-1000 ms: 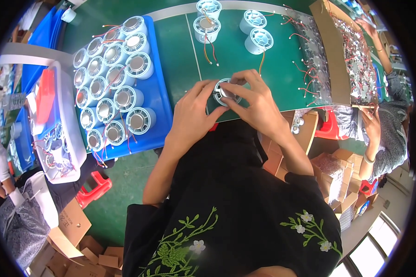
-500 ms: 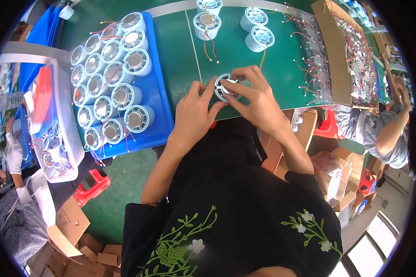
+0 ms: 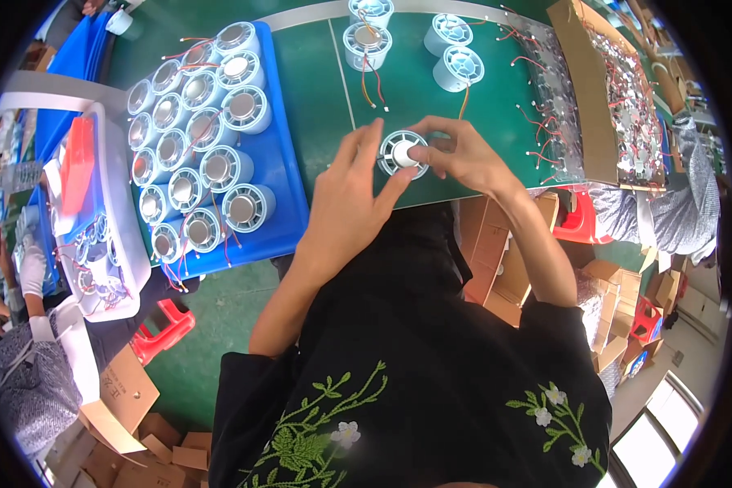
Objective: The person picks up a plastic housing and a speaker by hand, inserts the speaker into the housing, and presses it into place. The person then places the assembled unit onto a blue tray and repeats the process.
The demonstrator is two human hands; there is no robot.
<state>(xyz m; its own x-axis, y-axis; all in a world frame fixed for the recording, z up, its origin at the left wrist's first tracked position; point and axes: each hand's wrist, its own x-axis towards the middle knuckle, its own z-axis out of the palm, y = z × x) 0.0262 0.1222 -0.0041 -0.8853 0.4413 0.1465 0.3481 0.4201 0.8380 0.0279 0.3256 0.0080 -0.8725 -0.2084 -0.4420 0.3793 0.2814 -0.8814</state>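
Observation:
A pale blue round housing with a spoked rim (image 3: 388, 166) stands at the front edge of the green table, between my hands. At its centre shows a bright white round piece (image 3: 403, 153). My left hand (image 3: 346, 191) is on the housing's left, fingers stretched and apart, its thumb close to the near rim. From the right, my right hand (image 3: 468, 159) reaches over the rim with fingers curled and fingertips pinched at the white piece's edge. Whether the piece is loose or seated cannot be made out.
On the left, a blue tray (image 3: 281, 175) holds several similar housings with silver discs and wires. More housings (image 3: 459, 68) stand at the back. At right are a wired-parts sheet (image 3: 557, 106) and a cardboard box (image 3: 584, 98). A white bin (image 3: 126, 244) stands far left; co-workers sit both sides.
My left fingers have come off the rim and straightened. My right hand has drawn slightly right and curled its fingers, uncovering the white centre. The housing stays in nearly the same spot.

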